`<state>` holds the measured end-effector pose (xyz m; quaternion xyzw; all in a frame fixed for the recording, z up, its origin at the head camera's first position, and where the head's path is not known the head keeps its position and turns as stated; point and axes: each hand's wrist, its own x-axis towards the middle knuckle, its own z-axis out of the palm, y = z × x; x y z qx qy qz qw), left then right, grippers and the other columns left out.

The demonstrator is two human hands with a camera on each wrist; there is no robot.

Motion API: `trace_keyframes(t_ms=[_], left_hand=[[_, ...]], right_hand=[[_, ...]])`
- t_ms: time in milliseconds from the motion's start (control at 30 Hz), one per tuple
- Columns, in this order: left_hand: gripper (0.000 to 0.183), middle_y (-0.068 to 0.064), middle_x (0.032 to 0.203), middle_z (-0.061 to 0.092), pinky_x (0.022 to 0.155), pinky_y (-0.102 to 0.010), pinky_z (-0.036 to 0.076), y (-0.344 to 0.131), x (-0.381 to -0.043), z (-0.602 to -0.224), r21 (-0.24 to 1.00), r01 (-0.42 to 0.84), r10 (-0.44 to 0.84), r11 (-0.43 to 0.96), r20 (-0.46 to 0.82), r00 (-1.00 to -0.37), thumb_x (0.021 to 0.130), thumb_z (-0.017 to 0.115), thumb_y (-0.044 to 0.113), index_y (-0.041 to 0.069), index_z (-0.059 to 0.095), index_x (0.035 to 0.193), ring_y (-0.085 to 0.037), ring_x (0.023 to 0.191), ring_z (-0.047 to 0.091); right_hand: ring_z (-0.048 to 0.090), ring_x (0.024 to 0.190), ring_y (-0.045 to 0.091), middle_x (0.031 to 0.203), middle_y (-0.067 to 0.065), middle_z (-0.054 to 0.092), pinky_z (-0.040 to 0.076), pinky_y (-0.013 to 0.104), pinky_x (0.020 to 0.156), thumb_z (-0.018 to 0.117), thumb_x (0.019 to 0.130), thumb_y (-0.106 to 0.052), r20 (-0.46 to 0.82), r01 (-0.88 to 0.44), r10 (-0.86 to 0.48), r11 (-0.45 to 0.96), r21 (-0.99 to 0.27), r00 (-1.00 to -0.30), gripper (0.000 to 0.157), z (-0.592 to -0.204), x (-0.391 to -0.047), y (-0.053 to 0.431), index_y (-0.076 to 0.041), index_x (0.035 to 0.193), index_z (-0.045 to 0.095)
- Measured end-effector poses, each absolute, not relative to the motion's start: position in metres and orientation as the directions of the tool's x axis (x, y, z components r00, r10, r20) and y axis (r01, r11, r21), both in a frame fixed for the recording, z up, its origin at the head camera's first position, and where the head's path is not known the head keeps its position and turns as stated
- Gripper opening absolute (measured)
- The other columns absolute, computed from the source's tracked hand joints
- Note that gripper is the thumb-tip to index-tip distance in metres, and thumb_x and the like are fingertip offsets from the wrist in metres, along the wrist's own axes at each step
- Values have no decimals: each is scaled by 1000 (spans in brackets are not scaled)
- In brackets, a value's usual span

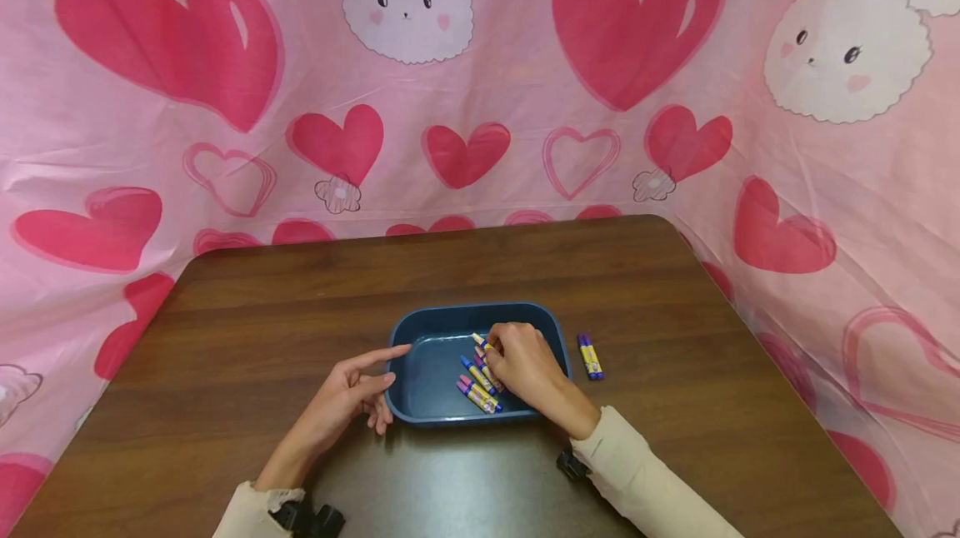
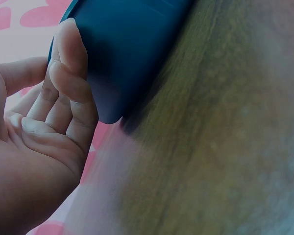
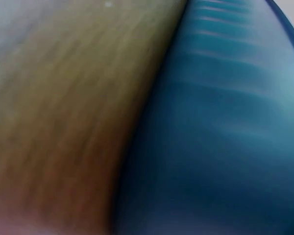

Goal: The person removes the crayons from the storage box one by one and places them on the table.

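A dark blue rectangular tray (image 1: pixel 435 363) sits on the table, with several crayons (image 1: pixel 477 373) in yellow and blue wrappers lying in its right half. Over them, the right hand (image 1: pixel 528 363) reaches in from the front right, its fingers pinching a cream-tipped crayon (image 1: pixel 481 342). Those fingertips are partly hidden behind the hand. At the tray's left end, the left hand (image 1: pixel 341 392) touches the rim with a straight index finger and the thumb, while its other fingers hang loosely bent below. The left wrist view shows these fingers beside the tray wall (image 2: pixel 132 49).
Two purple-tipped crayons (image 1: pixel 589 356) lie side by side on the brown wooden table (image 1: pixel 300 313), right of the tray. A pink cloth (image 1: pixel 465 88) with hearts and rabbits hangs behind the table and at its sides. Motion blurs the right wrist view.
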<state>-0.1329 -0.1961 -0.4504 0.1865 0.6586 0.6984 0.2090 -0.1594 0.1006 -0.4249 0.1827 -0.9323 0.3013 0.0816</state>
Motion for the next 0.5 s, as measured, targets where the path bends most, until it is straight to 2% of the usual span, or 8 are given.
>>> trace_keyframes(t_ms=[233,500], left_hand=[[50,-16,70,70,50,-26,51,-195,-134,-451,998,-39,539,-55,-3,-842,104,50,12,-5,37,149,-23,55,68],[50,-15,70,71,50,-26,51,-198,-133,-453,997,-36,540,-63,3,-841,105,50,12,-5,37,149,-22,55,68]], right_hand=[[55,62,6,73,-3,66,50,23,56,75,86,-9,291,-370,-244,757,-539,-925,4,-410,-156,102,-6,88,75],[60,65,11,73,-1,67,54,31,65,79,82,-8,379,-380,-182,740,-555,-907,7,-386,-146,112,-6,87,75]])
